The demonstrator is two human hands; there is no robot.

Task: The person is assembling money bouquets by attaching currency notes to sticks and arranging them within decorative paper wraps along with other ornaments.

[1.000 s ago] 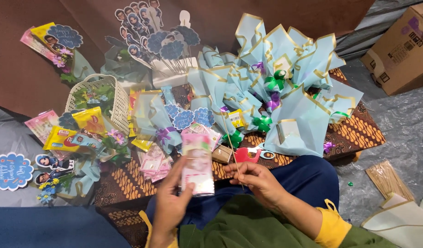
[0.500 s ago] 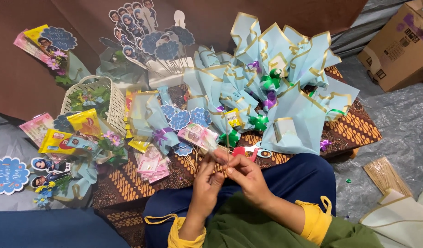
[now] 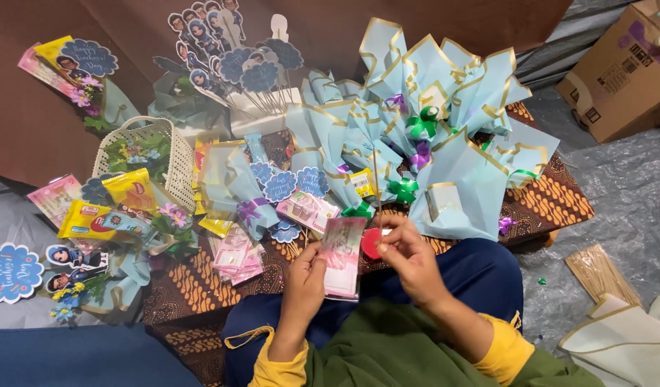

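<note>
You are holding a thin pink paper note (image 3: 342, 256), light and floppy, easily creased.
Left hand (image 3: 305, 276) is pinching its lower edge; right hand (image 3: 410, 254) is gripping a thin wooden skewer (image 3: 376, 188).

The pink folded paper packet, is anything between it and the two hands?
Nothing visible. The left hand grips the pink folded paper packet directly by its left edge; the right hand pinches a thin wooden skewer beside a round red tape roll at the packet's right edge.
</note>
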